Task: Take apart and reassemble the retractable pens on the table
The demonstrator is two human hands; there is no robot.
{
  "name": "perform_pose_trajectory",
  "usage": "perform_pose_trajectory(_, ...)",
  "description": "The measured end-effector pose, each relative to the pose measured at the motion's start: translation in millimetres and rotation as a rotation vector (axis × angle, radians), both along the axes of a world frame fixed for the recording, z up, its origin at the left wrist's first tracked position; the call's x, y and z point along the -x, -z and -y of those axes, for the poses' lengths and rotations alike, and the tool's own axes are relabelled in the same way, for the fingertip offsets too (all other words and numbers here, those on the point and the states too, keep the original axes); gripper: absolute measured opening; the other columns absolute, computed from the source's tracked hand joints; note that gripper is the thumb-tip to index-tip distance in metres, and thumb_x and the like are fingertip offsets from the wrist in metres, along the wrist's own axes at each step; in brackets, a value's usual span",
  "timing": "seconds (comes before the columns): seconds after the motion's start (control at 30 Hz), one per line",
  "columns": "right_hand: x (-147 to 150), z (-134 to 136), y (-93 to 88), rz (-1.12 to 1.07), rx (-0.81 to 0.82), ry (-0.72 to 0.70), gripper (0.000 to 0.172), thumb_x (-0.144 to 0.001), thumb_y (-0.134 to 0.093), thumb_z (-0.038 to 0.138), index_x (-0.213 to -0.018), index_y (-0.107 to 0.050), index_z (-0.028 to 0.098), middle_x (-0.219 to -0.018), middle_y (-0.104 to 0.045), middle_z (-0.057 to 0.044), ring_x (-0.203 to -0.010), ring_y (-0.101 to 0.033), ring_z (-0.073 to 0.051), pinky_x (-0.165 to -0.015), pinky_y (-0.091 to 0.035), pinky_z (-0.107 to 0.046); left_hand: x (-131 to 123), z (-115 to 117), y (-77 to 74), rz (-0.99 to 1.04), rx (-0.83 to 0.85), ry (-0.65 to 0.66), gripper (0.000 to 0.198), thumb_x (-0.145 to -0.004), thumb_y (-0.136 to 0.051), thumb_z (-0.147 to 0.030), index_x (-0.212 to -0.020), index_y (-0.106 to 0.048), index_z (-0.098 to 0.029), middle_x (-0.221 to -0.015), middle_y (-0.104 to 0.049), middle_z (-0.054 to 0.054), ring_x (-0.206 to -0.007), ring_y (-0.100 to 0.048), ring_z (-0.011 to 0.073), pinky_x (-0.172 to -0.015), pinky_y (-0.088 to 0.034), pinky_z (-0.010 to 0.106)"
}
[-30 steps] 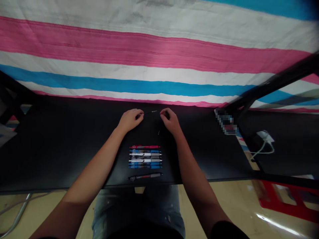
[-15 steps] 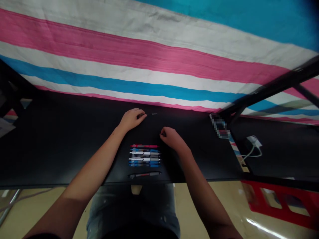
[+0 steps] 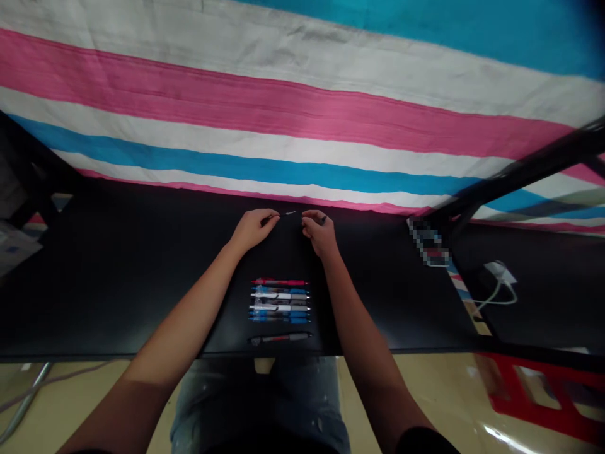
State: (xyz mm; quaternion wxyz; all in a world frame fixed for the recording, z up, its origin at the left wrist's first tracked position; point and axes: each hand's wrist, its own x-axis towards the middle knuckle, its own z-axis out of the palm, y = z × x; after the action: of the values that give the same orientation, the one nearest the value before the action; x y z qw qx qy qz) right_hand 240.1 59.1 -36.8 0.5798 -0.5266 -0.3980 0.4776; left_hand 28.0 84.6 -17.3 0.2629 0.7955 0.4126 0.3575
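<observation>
Our left hand (image 3: pixel 254 228) pinches a refill (image 3: pixel 287 214), our right hand (image 3: pixel 321 234) grips a dark pen piece (image 3: pixel 324 219); nearby pens (image 3: pixel 280 301) look already assembled.

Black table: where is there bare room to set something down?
Bare: the table left of the left hand, and the stretch between the right hand and the blurred item. Crowded: the row of pens and the single pen between the forearms. The left hand pinches a refill.

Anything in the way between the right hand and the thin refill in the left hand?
Nothing visible. The left hand pinches the thin refill, tip toward the right hand, which holds a small dark piece. Only open air separates them; the row of pens lies nearer the person.
</observation>
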Motion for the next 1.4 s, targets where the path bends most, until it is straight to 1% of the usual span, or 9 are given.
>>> perform_pose_trajectory(0.13,-0.9,1.8,2.6,-0.015,-0.032,-0.016,0.021,-0.073,-0.071,0.034,-0.088,-0.072,0.018,-0.070,-0.057,0.003,-0.049,-0.042,-0.007,-0.046,-0.031,-0.024,0.1,-2.1,2.6,-0.016,0.017,-0.022,0.020,-0.095,-0.059,-0.032,-0.103,-0.071,-0.019,-0.093,-0.075,0.004,-0.079,-0.067,0.0180,-0.076,-0.051,0.031)
perform_pose_trajectory(0.33,0.2,3.3,3.3,0.164,-0.060,-0.010,0.021,-0.078,-0.070,0.036,-0.091,-0.074,0.020,-0.073,-0.064,0.001,-0.051,-0.048,-0.009,-0.050,-0.038,-0.026,-0.1,-1.9,1.5,-0.050,-0.004,-0.001,0.018,-0.095,-0.058,-0.031,-0.103,-0.069,-0.019,-0.092,-0.074,0.005,-0.082,-0.067,0.0189,-0.076,-0.050,0.031)
perform_pose_trajectory(0.47,-1.3,2.9,2.2,0.133,-0.066,-0.047,0.020,-0.079,-0.070,0.034,-0.092,-0.073,0.020,-0.078,-0.067,0.000,-0.053,-0.052,-0.009,-0.053,-0.040,-0.026,-0.1,-2.2,2.5,-0.057,-0.010,0.003,0.020,-0.095,-0.058,-0.033,-0.103,-0.070,-0.019,-0.096,-0.074,0.006,-0.085,-0.068,0.0196,-0.080,-0.051,0.032)
perform_pose_trajectory(0.73,-1.5,2.0,-3.0,0.069,-0.044,-0.118,0.018,-0.080,-0.069,0.033,-0.092,-0.070,0.020,-0.081,-0.070,-0.002,-0.061,-0.058,-0.012,-0.059,-0.050,-0.028,1.4,-4.6,2.8,-0.017,0.040,-0.042,0.022,-0.094,-0.059,-0.036,-0.102,-0.072,-0.019,-0.091,-0.076,0.004,-0.079,-0.068,0.0183,-0.074,-0.051,0.030)
perform_pose_trajectory(0.83,-1.5,2.1,-3.7,0.054,-0.044,-0.129,0.017,-0.080,-0.069,0.032,-0.091,-0.070,0.020,-0.081,-0.071,-0.003,-0.064,-0.059,-0.012,-0.061,-0.050,-0.028,1.3,-4.3,0.9,-0.022,0.045,-0.032,0.024,-0.097,-0.054,-0.035,-0.101,-0.072,-0.019,-0.094,-0.076,0.005,-0.081,-0.068,0.0188,-0.076,-0.050,0.030)
perform_pose_trajectory(0.97,-2.5,2.0,-3.0,0.047,-0.037,-0.143,0.018,-0.080,-0.069,0.035,-0.091,-0.069,0.020,-0.082,-0.072,-0.003,-0.064,-0.058,-0.012,-0.060,-0.050,-0.027,1.6,-4.2,-1.7,-0.085,0.067,-0.039,0.036,-0.102,-0.042,-0.038,-0.090,-0.069,-0.018,-0.083,-0.073,0.004,-0.075,-0.066,0.0189,-0.072,-0.047,0.030)
perform_pose_trajectory(1.13,-3.1,1.5,-1.7,0.050,-0.033,-0.141,0.021,-0.081,-0.069,0.038,-0.092,-0.068,0.020,-0.079,-0.071,-0.002,-0.061,-0.058,-0.012,-0.057,-0.048,-0.026,1.9,-3.3,-4.4,-0.124,0.072,-0.032,0.039,-0.102,-0.039,-0.041,-0.084,-0.066,-0.019,-0.075,-0.069,0.003,-0.069,-0.062,0.0185,-0.066,-0.042,0.030)
perform_pose_trajectory(1.23,-2.9,1.4,-2.1,0.043,-0.027,-0.142,0.021,-0.082,-0.070,0.040,-0.090,-0.068,0.020,-0.077,-0.070,-0.002,-0.060,-0.057,-0.012,-0.057,-0.047,-0.027,2.0,-2.0,-4.6,-0.102,0.076,-0.027,0.038,-0.102,-0.042,-0.043,-0.083,-0.066,-0.019,-0.072,-0.067,0.002,-0.065,-0.059,0.0171,-0.064,-0.040,0.030)
perform_pose_trajectory(1.4,-2.5,2.0,-5.1,0.071,-0.045,-0.150,0.020,-0.083,-0.069,0.038,-0.090,-0.068,0.020,-0.075,-0.070,-0.002,-0.060,-0.056,-0.012,-0.058,-0.047,-0.027,1.6,-1.9,-1.9,-0.069,0.092,-0.031,0.028,-0.095,-0.057,-0.043,-0.084,-0.067,-0.020,-0.070,-0.066,0.000,-0.061,-0.056,0.0148,-0.060,-0.039,0.028)
